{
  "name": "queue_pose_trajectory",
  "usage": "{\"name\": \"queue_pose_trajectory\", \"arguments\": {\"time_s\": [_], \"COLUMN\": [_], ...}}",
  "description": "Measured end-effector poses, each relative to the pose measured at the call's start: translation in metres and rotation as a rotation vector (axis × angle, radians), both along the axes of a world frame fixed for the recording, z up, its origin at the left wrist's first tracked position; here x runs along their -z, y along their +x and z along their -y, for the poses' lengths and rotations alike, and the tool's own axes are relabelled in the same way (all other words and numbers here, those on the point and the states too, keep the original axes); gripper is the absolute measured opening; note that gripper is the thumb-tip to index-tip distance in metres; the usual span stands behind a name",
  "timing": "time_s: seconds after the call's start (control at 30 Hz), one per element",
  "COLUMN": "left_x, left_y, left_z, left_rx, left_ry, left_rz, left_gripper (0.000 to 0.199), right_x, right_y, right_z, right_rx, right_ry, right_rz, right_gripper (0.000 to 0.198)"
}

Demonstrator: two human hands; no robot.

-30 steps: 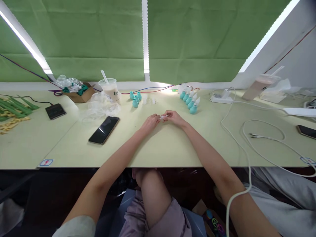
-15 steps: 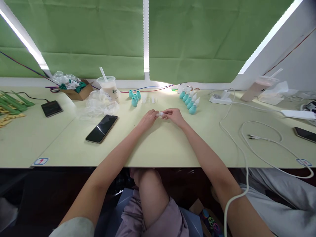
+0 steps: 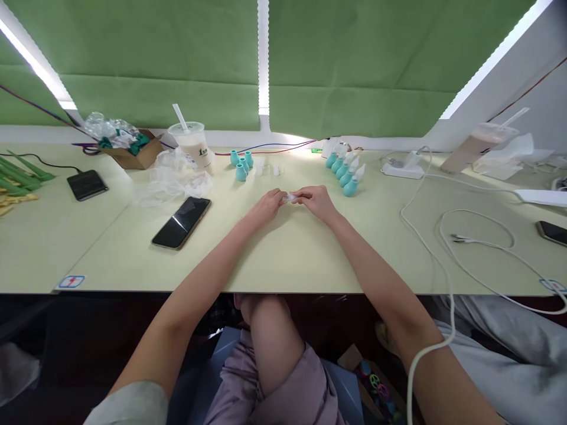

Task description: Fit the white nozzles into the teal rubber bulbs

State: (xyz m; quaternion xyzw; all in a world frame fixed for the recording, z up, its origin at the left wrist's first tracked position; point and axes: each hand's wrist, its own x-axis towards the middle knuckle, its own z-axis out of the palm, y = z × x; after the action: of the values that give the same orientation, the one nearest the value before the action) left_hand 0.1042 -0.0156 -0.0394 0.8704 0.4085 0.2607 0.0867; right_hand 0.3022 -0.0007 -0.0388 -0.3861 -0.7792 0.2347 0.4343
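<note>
Between my fingertips is a small whitish translucent plastic piece (image 3: pixel 290 198). My left hand (image 3: pixel 269 206) pinches its left end, and my right hand (image 3: pixel 318 200) pinches its right end; the fingers hide much of it. Beyond my left hand stand several small turquoise bulbs (image 3: pixel 240 172) with open tops. Beside them lie small clear-white plastic parts (image 3: pixel 276 170). To the right of my right hand, a slanting row of turquoise bulbs (image 3: pixel 350 187) carries pointed translucent tips (image 3: pixel 360 172).
A black phone (image 3: pixel 181 223) lies left of my forearm. Behind it are crumpled plastic bags (image 3: pixel 172 180), a drink cup (image 3: pixel 192 144) and a cardboard box (image 3: pixel 135 156). At right, a white cable (image 3: pixel 427 260) loops from a power strip (image 3: pixel 402 170) over the table edge. Another person's leg (image 3: pixel 500 354) shows at lower right.
Both hands stay together on the plastic piece, with fingers slightly shifted and the piece now more covered. The whole view has tilted a little, so the table appears slightly higher.
</note>
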Motion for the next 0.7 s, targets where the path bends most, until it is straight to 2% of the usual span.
{"name": "queue_pose_trajectory", "arguments": {"time_s": [0.1, 0.3, 0.47, 0.7], "left_x": [0.002, 0.002, 0.003, 0.005], "left_y": [0.002, 0.004, 0.004, 0.012], "left_z": [0.000, 0.002, 0.005, 0.007], "left_rx": [-0.004, -0.029, 0.012, -0.075], "left_ry": [-0.009, -0.008, -0.023, -0.023], "left_rz": [0.012, 0.049, 0.015, 0.037], "left_gripper": [0.028, 0.029, 0.030, 0.028], "right_x": [0.000, -0.003, -0.005, -0.006], "right_y": [0.000, -0.002, 0.001, 0.001], "right_z": [0.001, 0.003, 0.005, 0.005], "right_rx": [-0.010, -0.030, -0.079, -0.085], "right_ry": [0.011, -0.040, -0.076, -0.094], "right_rz": [0.028, -0.047, 0.003, -0.032], "right_gripper": [0.020, 0.020, 0.019, 0.016]}}
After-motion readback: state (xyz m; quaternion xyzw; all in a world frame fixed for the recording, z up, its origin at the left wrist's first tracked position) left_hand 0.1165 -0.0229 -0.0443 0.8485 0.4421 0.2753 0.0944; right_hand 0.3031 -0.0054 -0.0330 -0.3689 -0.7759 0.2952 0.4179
